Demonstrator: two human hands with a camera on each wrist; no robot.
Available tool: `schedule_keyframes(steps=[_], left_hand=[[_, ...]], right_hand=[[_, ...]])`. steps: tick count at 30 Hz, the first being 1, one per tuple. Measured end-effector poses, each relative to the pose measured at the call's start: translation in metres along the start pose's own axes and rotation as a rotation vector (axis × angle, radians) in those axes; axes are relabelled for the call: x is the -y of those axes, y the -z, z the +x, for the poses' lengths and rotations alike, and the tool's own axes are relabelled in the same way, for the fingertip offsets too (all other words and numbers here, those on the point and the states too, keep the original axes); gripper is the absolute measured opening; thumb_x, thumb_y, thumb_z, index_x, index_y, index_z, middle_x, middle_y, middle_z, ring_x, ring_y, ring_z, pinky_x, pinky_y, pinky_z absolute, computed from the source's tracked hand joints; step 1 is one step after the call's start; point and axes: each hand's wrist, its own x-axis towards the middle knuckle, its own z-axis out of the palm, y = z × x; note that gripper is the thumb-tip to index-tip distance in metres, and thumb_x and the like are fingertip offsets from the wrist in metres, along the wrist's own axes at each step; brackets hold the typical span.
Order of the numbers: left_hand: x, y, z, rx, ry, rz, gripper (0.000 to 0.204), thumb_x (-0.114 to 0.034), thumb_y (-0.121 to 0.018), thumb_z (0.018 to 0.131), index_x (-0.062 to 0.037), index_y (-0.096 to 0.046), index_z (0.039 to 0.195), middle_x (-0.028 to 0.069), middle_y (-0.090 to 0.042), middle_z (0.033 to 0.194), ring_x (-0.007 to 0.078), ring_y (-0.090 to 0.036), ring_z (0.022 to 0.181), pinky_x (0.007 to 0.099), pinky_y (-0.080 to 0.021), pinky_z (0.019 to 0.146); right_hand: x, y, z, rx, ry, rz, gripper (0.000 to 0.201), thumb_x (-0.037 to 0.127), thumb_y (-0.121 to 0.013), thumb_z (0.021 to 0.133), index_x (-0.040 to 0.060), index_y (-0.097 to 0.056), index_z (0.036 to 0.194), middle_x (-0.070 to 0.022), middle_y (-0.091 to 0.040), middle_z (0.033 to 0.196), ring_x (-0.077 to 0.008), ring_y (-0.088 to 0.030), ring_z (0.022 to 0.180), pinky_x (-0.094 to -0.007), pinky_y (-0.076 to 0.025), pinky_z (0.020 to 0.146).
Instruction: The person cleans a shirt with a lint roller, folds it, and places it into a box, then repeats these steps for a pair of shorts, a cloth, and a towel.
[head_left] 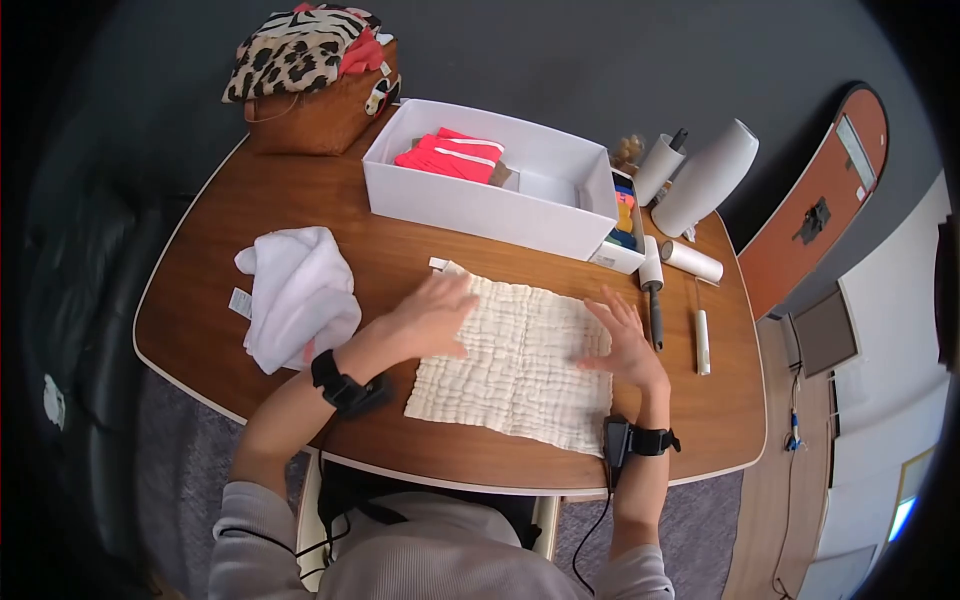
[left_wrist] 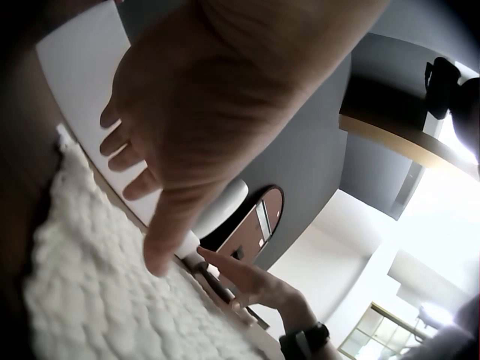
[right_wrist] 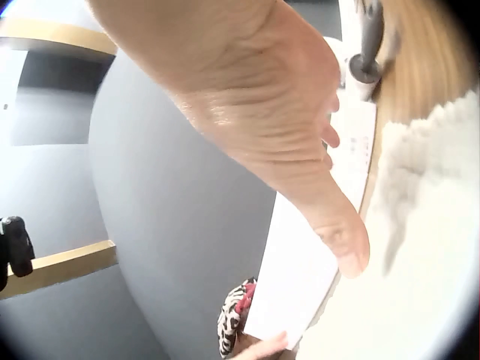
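A cream, crinkled muslin cloth [head_left: 520, 350] lies spread flat on the wooden table, a small white tag at its upper left corner. Over the cloth's left edge hovers my left hand [head_left: 432, 318], fingers extended and thumb apart, holding nothing. My right hand [head_left: 628, 345] is above the right edge, its fingers spread and likewise holding nothing. In the left wrist view the left thumb [left_wrist: 161, 244] points down toward the cloth [left_wrist: 105, 270]. The right wrist view has the right thumb [right_wrist: 343, 236] close over the pale cloth [right_wrist: 420, 247].
A crumpled white towel [head_left: 300, 290] lies at the left. Behind the cloth stands a long white box [head_left: 490, 215] with red folded clothing [head_left: 455, 155]. Further right are a lint roller [head_left: 652, 285], white rolls [head_left: 692, 262] and a white vase-like object [head_left: 705, 180]. A brown bag [head_left: 320, 120] sits back left.
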Motion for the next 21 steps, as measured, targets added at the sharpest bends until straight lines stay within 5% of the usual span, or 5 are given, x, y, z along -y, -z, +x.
schedule_keyframes(steps=[3, 10, 13, 16, 21], left_hand=[[-0.003, -0.017, -0.005, 0.147, -0.090, -0.159, 0.096, -0.041, -0.072, 0.060, 0.0014, -0.024, 0.132, 0.0263, -0.012, 0.139, 0.0393, -0.010, 0.129, 0.0421, -0.014, 0.106], [0.005, 0.000, -0.022, 0.278, 0.122, -0.101, 0.106, -0.048, -0.073, 0.058, 0.0000, -0.017, 0.135, 0.0259, -0.006, 0.140, 0.0382, -0.007, 0.130, 0.0393, -0.016, 0.106], [0.018, -0.006, -0.026, 0.136, 0.063, -0.255, 0.101, -0.045, -0.073, 0.059, 0.0017, -0.022, 0.133, 0.0267, -0.011, 0.139, 0.0363, -0.012, 0.130, 0.0378, -0.018, 0.105], [0.032, -0.014, -0.030, 0.046, 0.057, -0.257, 0.098, -0.040, -0.074, 0.059, 0.0037, -0.024, 0.131, 0.0267, -0.013, 0.138, 0.0341, -0.015, 0.130, 0.0363, -0.019, 0.105], [0.041, -0.020, -0.037, 0.097, 0.072, -0.250, 0.097, -0.035, -0.075, 0.058, 0.0052, -0.024, 0.130, 0.0258, -0.013, 0.139, 0.0344, -0.014, 0.130, 0.0374, -0.018, 0.106]], right_hand=[[0.004, 0.004, -0.011, 0.315, -0.067, -0.053, 0.088, 0.024, -0.079, 0.052, 0.0172, -0.038, 0.130, -0.0134, -0.020, 0.141, -0.0308, -0.013, 0.132, -0.0431, -0.010, 0.107], [-0.044, 0.014, -0.011, -0.588, -0.050, -0.190, 0.058, 0.016, -0.072, 0.065, 0.0065, -0.048, 0.117, -0.0146, -0.045, 0.123, -0.0292, -0.043, 0.112, -0.0404, -0.034, 0.093], [-0.104, 0.019, -0.030, -0.887, -0.489, -0.330, 0.059, 0.025, -0.072, 0.066, 0.0039, -0.048, 0.115, -0.0175, -0.052, 0.109, -0.0345, -0.048, 0.102, -0.0435, -0.038, 0.086], [-0.136, 0.018, -0.055, -0.815, -0.952, -0.348, 0.059, 0.032, -0.071, 0.066, 0.0043, -0.049, 0.113, -0.0189, -0.051, 0.108, -0.0346, -0.048, 0.103, -0.0434, -0.040, 0.083], [-0.171, 0.009, -0.068, -0.666, -1.036, -0.212, 0.052, 0.035, -0.070, 0.066, 0.0029, -0.056, 0.105, -0.0196, -0.057, 0.095, -0.0337, -0.054, 0.094, -0.0429, -0.043, 0.078]])
